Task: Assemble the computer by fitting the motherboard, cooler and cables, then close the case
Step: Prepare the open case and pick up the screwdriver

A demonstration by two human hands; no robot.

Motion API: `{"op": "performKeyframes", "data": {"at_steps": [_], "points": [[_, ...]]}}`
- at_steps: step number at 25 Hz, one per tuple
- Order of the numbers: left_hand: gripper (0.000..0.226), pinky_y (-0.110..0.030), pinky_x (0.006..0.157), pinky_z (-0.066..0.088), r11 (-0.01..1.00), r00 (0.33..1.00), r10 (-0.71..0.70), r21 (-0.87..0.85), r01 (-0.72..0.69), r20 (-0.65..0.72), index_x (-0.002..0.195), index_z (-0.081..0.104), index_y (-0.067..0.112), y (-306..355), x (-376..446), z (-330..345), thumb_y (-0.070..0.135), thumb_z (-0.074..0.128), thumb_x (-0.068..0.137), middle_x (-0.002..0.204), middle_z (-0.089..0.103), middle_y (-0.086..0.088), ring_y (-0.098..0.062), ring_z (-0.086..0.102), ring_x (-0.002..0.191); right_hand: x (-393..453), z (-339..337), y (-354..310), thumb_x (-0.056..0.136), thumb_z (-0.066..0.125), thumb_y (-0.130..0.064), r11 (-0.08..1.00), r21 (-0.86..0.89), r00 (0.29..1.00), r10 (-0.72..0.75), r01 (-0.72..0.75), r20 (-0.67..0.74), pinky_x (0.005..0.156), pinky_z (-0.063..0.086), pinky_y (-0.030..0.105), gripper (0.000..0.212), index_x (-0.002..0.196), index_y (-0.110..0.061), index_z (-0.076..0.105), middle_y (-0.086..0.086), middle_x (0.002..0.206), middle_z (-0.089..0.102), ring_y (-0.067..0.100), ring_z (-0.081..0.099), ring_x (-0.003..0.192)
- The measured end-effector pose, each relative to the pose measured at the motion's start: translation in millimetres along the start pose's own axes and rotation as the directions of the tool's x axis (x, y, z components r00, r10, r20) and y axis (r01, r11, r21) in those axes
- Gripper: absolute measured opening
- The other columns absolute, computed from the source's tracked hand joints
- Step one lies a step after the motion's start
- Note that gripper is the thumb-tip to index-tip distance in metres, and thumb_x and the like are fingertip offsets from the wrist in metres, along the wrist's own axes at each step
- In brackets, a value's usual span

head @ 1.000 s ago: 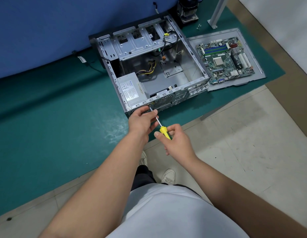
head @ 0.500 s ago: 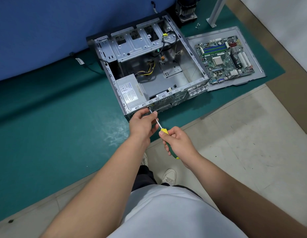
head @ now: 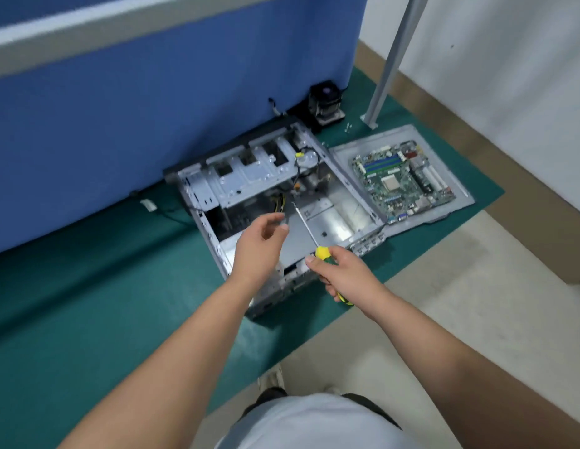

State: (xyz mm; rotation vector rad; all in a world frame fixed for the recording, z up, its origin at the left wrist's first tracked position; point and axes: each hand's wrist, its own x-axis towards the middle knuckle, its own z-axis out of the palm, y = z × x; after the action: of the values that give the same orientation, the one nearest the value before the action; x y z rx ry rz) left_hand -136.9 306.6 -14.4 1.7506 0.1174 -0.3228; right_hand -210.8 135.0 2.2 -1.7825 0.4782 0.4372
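Now screwdriver (head: pixel 306 225) off the case (head: pixel 340 189).

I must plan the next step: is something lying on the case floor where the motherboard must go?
Nothing visible lies on the bare floor of the case; only the screwdriver shaft hangs above it. The motherboard lies outside, beside it.

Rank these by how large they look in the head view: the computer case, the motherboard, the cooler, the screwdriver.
1. computer case
2. motherboard
3. and 4. screwdriver and cooler: unsure. The screwdriver, gripped by the right hand, looks longer but sits nearer the camera; the cooler is bulkier but farthest away.
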Motion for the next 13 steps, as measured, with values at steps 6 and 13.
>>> {"op": "performKeyframes", "data": {"at_steps": [6,13], "points": [[0.042,-0.037,0.113,0.037,0.634,0.918,0.314,0.667,-0.392,0.241,0.141,0.058,0.024,17.5,132.8,3.7,0.032,0.058,0.1,0.143,0.059,-0.002,-0.025,0.049,0.135,54.6,-65.6,-29.3,0.092,0.07,-0.046,0.994,-0.023,0.987,0.099,-0.102,-0.124,0.046,0.042,0.029,0.034,0.085,-0.015,0.058,-0.007,0.052,0.049,0.016,0.046,0.043],[0.068,-0.052,0.123,-0.017,0.315,0.946,0.222,0.901,-0.298,0.236,0.159,0.006,0.053,20.0,254.3,25.6,0.077,0.004,0.096,0.169,-0.012,0.018,-0.017,-0.021,0.156,171.8,-155.1,-48.6,0.094,0.069,-0.047,0.987,-0.099,0.977,0.104,-0.124,-0.186,0.049,0.048,0.026,0.037,0.084,-0.012,0.065,0.004,0.065,0.063,0.014,0.06,0.05]]}}
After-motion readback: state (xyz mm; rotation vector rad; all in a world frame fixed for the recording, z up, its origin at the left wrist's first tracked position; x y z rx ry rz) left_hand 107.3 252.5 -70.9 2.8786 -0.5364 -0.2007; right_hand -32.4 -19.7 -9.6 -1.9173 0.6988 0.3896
